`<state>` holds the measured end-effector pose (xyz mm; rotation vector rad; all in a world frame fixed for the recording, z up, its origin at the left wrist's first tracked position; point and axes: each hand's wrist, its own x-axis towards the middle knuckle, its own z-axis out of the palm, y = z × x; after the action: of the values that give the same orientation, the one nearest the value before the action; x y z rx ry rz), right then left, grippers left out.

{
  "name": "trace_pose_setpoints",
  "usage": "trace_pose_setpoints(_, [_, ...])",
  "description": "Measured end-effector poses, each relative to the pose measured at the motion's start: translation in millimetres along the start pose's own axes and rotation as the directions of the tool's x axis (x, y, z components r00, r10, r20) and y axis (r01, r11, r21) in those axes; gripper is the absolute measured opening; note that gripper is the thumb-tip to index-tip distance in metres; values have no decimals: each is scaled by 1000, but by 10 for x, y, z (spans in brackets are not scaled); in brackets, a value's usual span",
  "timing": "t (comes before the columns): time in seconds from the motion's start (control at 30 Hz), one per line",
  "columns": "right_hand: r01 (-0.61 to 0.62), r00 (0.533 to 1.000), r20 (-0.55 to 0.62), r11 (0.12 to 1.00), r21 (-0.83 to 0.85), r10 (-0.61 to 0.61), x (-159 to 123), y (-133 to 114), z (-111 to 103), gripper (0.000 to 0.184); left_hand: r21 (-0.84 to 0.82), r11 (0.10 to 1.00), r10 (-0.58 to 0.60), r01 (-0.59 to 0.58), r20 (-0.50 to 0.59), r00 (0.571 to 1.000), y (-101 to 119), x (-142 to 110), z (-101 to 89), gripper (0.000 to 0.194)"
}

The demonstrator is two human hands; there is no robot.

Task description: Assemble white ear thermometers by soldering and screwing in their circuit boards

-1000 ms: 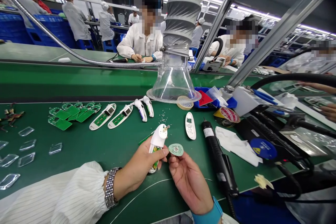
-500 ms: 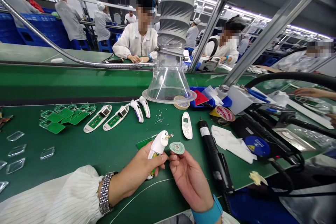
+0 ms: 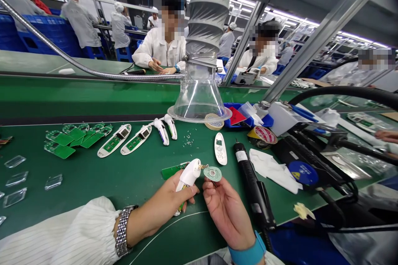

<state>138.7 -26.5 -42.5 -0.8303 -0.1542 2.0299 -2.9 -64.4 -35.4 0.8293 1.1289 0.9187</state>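
Observation:
My left hand is closed round a white plastic housing with a green board inside and a small metal tip pointing right. My right hand pinches a small pale-green round disc between thumb and fingers. The disc sits right at the housing's metal tip, touching or nearly touching it. Both hands hover low over the green mat near its front edge. A green circuit board lies on the mat just behind the housing.
A black electric screwdriver lies right of my hands, a white cover behind them. White housings, green boards and clear lenses lie left. A clear extraction funnel, tape rolls and black cables stand behind; other workers sit opposite.
My right hand has brought the round disc up and left against the housing's metal tip. My left hand has tilted the housing further to the right.

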Motion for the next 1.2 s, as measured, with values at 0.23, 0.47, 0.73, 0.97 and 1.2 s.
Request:
trace_pose_setpoints(0.23, [134, 991, -3, 989, -67, -135, -23, -37, 5, 28, 23, 1000, -8, 8, 8, 1000, 4, -16, 7, 53])
trace_pose_setpoints(0.47, [520, 835, 224, 587, -620, -503, -97, -62, -91, 29, 63, 998, -18, 18, 4, 1000, 24, -6, 19, 54])
trace_pose_setpoints(0.73, [668, 545, 552, -72, -741, -631, -153, -59, -115, 18, 92, 996, -4, 2, 25, 1000, -7, -35, 9, 52])
trace_pose_setpoints(0.97, [651, 573, 583, -113, -751, -577, -107, -56, -172, 18, 120, 993, -19, 13, 52, 998, -21, -24, 3, 52])
trace_pose_setpoints(1.2, [687, 472, 699, -272, -674, -537, -114, -61, -131, 23, 33, 999, -31, 28, 79, 996, -22, 11, -1, 48])
